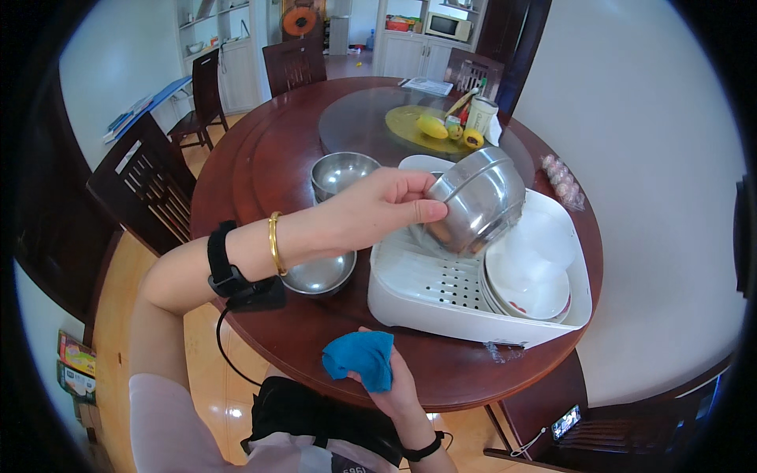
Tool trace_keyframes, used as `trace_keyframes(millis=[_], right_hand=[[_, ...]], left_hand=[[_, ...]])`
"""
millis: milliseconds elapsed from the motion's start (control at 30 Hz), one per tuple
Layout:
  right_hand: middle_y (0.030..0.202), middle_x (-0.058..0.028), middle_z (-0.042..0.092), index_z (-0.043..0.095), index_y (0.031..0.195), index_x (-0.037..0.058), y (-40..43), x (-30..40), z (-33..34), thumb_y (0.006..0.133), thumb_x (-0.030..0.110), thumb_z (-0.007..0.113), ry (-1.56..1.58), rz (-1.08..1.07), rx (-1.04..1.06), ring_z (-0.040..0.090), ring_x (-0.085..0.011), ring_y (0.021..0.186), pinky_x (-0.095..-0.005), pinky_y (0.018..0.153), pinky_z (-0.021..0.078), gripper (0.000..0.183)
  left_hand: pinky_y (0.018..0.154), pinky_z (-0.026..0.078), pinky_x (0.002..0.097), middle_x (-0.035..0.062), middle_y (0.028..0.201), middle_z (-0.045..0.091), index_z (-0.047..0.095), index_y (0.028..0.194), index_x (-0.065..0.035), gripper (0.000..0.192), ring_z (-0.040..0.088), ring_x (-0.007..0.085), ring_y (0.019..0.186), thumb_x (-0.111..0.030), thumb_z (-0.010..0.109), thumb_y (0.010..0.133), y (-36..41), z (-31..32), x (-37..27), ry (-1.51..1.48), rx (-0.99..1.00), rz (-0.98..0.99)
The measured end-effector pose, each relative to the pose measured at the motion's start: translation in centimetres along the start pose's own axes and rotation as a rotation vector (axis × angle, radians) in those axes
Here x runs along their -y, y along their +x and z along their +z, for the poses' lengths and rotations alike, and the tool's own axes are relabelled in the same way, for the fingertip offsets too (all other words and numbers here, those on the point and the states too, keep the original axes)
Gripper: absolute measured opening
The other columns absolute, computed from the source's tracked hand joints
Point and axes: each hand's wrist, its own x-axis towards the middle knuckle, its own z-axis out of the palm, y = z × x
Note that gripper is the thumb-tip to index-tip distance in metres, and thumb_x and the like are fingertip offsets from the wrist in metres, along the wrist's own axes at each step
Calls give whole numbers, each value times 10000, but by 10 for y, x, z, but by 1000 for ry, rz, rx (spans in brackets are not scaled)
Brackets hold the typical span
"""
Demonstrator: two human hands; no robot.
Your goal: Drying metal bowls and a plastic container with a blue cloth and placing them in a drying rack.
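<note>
My left hand [393, 204] grips the rim of a stainless-steel bowl [482, 198], tilted on its side over a white plastic dish rack [426, 319]. The bowl is blurred at its edges, and I cannot tell whether a second one is nested with it. Close to the table's front edge, my right hand [401, 381] holds a crumpled blue cloth [362, 355], apart from the bowl. White bowls and plates [523, 292] lean stacked in the rack's right end. To the rack's left, metal bowls [343, 168] stand at the back and another metal bowl [319, 275] sits nearer, partly hidden by my left forearm.
The round wooden table [266, 154] carries a glass turntable [355, 115] with yellow fruit [433, 126] and a can [482, 112]. A plastic-wrapped pack [563, 182] lies near the right edge. Wooden chairs [145, 177] surround the table; a phone [566, 422] rests on the chair at lower right.
</note>
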Motion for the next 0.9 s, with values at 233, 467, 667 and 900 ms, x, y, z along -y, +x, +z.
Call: trace_keyframes(millis=[233, 467, 667, 900], right_hand=[[1298, -135, 463, 316, 1376, 19, 0, 0, -1, 987, 353, 306, -11, -26, 1, 480, -261, 1177, -426, 946, 427, 513], [1294, -117, 471, 334, 1368, 43, 2, -7, -2, 972, 377, 330, -19, -65, -13, 477, -255, 1179, -432, 932, 423, 518], [1305, -122, 465, 326, 1380, 52, 1, -7, 8, 976, 377, 327, 3, -59, -48, 474, -269, 1187, -446, 968, 401, 518], [1409, -103, 363, 274, 1410, 135, -8, 4, 67, 961, 499, 267, 188, -206, -96, 370, -282, 1288, -495, 1047, 298, 578]], left_hand=[[898, 450, 290, 13, 1019, 605, 545, 1094, -44, 227, 569, 114, 933, -215, 501, 953, -22, 9, 28, -787, -109, -240], [900, 464, 303, 21, 1034, 600, 540, 1098, -55, 242, 576, 118, 924, -243, 492, 954, -31, 3, 49, -930, -78, -250], [747, 414, 210, -1, 904, 559, 539, 984, 4, 121, 477, 32, 827, -98, 526, 919, -69, 14, 9, 25, -199, 19], [869, 434, 259, 58, 1066, 584, 481, 1181, 23, 280, 540, 107, 1001, -112, 504, 936, -154, 23, -11, -393, -285, 26]])
